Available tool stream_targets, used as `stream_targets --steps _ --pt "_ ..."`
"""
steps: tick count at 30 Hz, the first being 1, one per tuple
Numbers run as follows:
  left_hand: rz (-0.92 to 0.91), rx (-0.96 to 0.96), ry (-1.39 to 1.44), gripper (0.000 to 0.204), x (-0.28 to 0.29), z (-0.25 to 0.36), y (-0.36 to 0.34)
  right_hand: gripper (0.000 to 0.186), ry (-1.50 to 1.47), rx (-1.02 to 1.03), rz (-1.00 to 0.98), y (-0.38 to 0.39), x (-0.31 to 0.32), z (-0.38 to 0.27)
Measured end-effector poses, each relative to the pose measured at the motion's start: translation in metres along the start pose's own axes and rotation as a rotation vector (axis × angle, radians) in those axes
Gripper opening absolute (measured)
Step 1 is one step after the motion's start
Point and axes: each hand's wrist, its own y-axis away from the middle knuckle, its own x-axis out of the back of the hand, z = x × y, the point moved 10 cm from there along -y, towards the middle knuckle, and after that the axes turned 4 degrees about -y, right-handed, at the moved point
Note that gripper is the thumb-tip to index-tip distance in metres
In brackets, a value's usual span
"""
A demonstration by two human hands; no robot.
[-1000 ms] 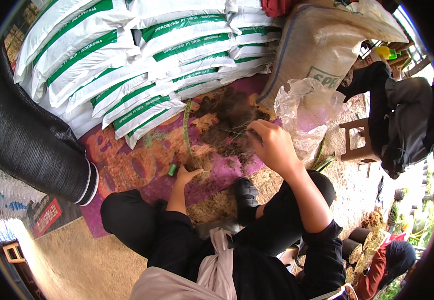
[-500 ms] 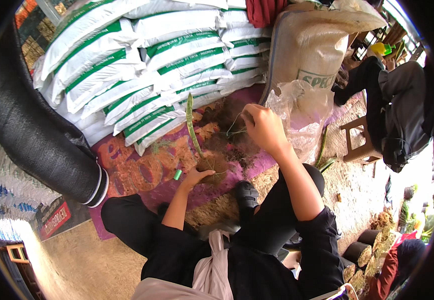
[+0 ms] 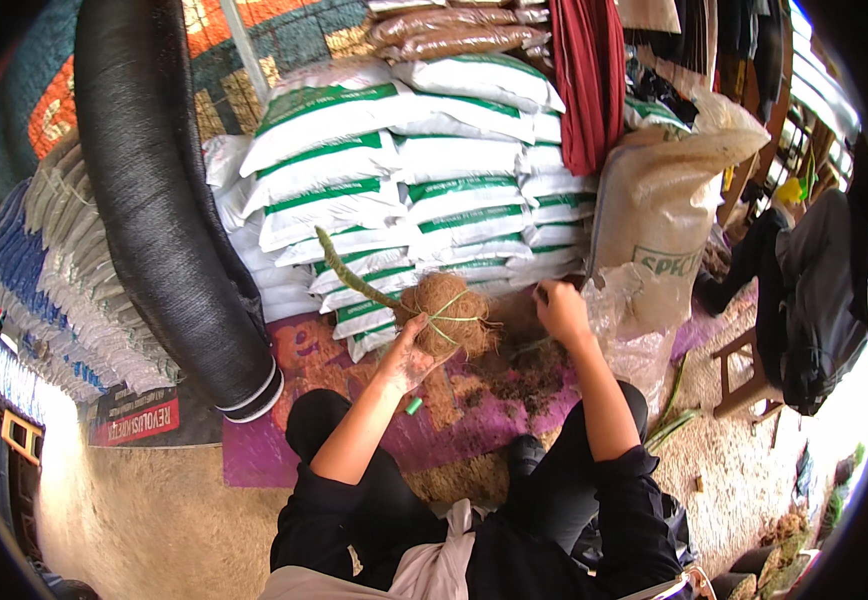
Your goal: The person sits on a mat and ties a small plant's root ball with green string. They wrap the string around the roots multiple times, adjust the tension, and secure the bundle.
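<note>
My left hand (image 3: 411, 356) is closed around the lower left of a brown coconut-fibre ball (image 3: 457, 296), holding it up and tilted. Green string (image 3: 438, 318) crosses over the ball's face, and a long green leaf (image 3: 347, 272) sticks out of it toward the upper left. My right hand (image 3: 562, 312) is apart from the ball, to its right, with fingers curled together; whatever they pinch is too small to make out. A small green spool (image 3: 413, 406) lies on the purple printed mat (image 3: 354, 455) below my left hand.
Dark loose soil (image 3: 524, 385) is spread over the mat. White-and-green sacks (image 3: 462, 208) are stacked beyond it, with a black roll (image 3: 154, 200) at left. A large beige sack (image 3: 654, 205) and crumpled clear plastic (image 3: 619, 310) stand right. Another person (image 3: 814, 290) is near a brown stool (image 3: 739, 375).
My left hand has raised the ball off the mat and turned it, so the leaf leans left. The string stretched from my right hand no longer shows. The view has tilted up.
</note>
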Motion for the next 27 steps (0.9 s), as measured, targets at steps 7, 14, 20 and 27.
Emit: stream_targets --steps 7,14,20,27 --pt "-0.017 -0.159 0.027 0.06 -0.013 0.05 0.0 0.016 -0.016 0.387 -0.483 0.05 -0.083 -0.081" --pt "0.045 -0.252 -0.018 0.058 0.019 0.056 0.001 0.013 -0.122 0.628 -0.76 0.111 -0.104 -0.153" --pt "0.105 -0.162 0.051 0.058 0.041 0.047 0.007 0.012 -0.274 0.701 -0.692 0.084 -0.071 -0.206" --pt "0.084 -0.17 0.089 0.049 0.053 0.041 -0.004 0.013 -0.254 0.697 -0.719 0.031 -0.052 -0.243"
